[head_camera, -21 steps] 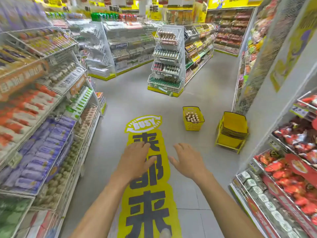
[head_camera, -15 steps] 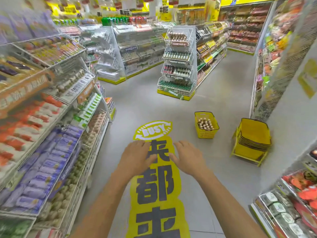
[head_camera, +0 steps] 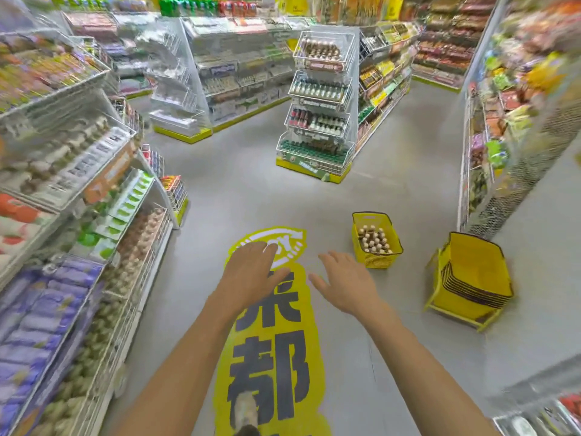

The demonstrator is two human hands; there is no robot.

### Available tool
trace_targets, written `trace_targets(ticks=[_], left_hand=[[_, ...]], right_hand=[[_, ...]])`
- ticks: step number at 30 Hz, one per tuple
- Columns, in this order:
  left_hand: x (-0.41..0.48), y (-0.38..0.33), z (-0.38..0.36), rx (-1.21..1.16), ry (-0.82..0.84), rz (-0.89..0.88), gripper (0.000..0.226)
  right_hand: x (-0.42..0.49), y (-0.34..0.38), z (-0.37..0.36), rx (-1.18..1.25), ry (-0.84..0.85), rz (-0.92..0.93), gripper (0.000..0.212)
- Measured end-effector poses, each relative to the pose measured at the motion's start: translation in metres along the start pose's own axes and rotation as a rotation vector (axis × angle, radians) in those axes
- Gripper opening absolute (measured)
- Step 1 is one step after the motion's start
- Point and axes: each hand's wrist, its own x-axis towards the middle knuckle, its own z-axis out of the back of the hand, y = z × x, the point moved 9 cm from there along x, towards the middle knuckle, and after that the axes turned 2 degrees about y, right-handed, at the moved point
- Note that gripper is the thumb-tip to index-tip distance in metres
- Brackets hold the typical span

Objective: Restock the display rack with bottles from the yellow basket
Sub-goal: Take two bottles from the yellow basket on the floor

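The left hand (head_camera: 251, 273) and right hand (head_camera: 345, 280) hover released, fingers spread, holding nothing. Near right, the yellow basket (head_camera: 379, 262) sits on the floor (head_camera: 251, 190), full of upright bottles (head_camera: 372, 242), seemingly pale-capped. The display rack (head_camera: 317, 121) stands far ahead, its tiers holding bottles; nested baskets (head_camera: 471, 278) sit right.

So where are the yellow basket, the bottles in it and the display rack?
yellow basket (head_camera: 379, 261): head view, its front wall.
bottles (head_camera: 374, 242): head view, caps inside the basket.
display rack (head_camera: 311, 168): head view, front base panel.

Left grip (head_camera: 251, 273), right grip (head_camera: 345, 286), forearms (head_camera: 176, 372) bare; pale grey shoe (head_camera: 246, 410).
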Motion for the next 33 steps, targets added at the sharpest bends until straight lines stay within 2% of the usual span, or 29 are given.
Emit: trace_targets(ticks=[14, 26, 33], left_hand=[[0.323, 0.112, 0.032, 0.01, -0.019, -0.172, 0.064], [0.542, 0.23, -0.005, 0.024, 0.057, -0.033, 0.067], [0.722, 0.239, 0.024, 0.069, 0.038, -0.021, 0.065]], right_hand=[[0.31, -0.038, 0.032, 0.001, -0.041, -0.146, 0.058], [0.587, -0.05, -0.009, 0.066, 0.042, -0.055, 0.062], [0.757, -0.105, 0.017, 0.101, 0.024, -0.009, 0.064]])
